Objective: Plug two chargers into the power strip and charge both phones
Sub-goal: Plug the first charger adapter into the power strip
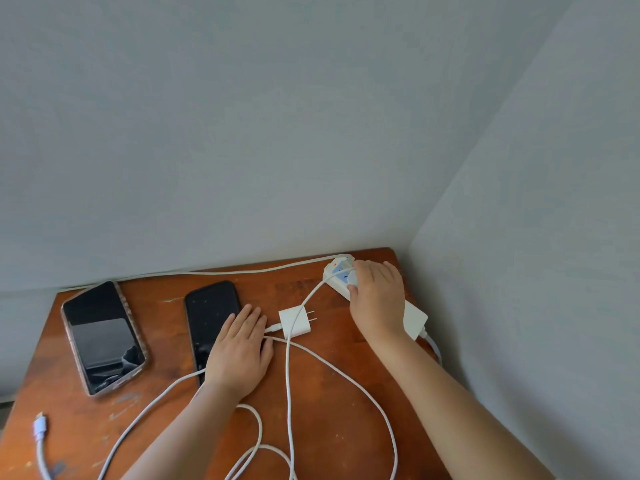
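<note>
A white power strip (414,318) lies at the table's back right, its red light on at the far end. My right hand (377,296) rests on top of it, fingers closed around a white charger (352,278) that sits on a socket. A second white charger (294,322) lies loose on the wood, prongs pointing right, with its cable plugged in. My left hand (239,351) lies flat, fingers together, over the lower right of a black phone (209,317). Another phone (102,336) in a clear case lies at the left, screen dark.
The wooden table (339,441) stands in a corner of grey walls. White cables (289,393) loop across its front. A loose cable end with a pale blue plug (40,427) lies at the front left. The strip's own cord (242,270) runs along the back edge.
</note>
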